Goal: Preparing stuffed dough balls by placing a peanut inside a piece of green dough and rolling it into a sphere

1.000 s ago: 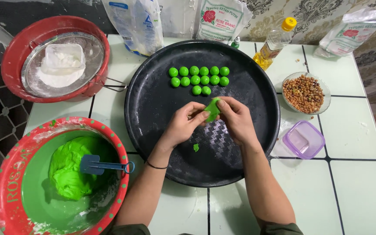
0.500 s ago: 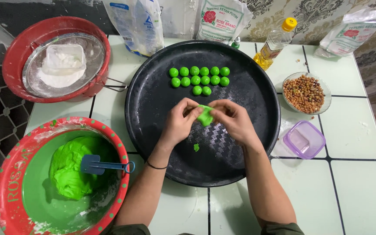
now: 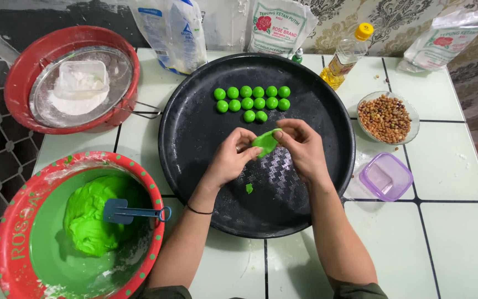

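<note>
Above the middle of a round black tray (image 3: pixel 195 138), my left hand (image 3: pixel 233 158) and my right hand (image 3: pixel 302 147) pinch a flattened piece of green dough (image 3: pixel 265 142) between their fingertips. Several small green dough balls (image 3: pixel 253 99) lie in rows at the tray's far side. A green crumb (image 3: pixel 249 188) sits on the tray below my hands. At the front left, a red-rimmed bowl (image 3: pixel 12 238) holds a lump of green dough (image 3: pixel 87 216) with a blue scraper (image 3: pixel 128 211) resting on it.
A red basin (image 3: pixel 23 66) with a sieve and white flour stands at the back left. A glass dish of peanuts (image 3: pixel 385 117), a lilac plastic box (image 3: pixel 385 176), an oil bottle (image 3: pixel 347 55) and several flour bags (image 3: pixel 278 25) ring the tray on the white tiled table.
The dough piece has been pressed flatter and turned between my fingers. Both hands shifted slightly toward the tray's middle.
</note>
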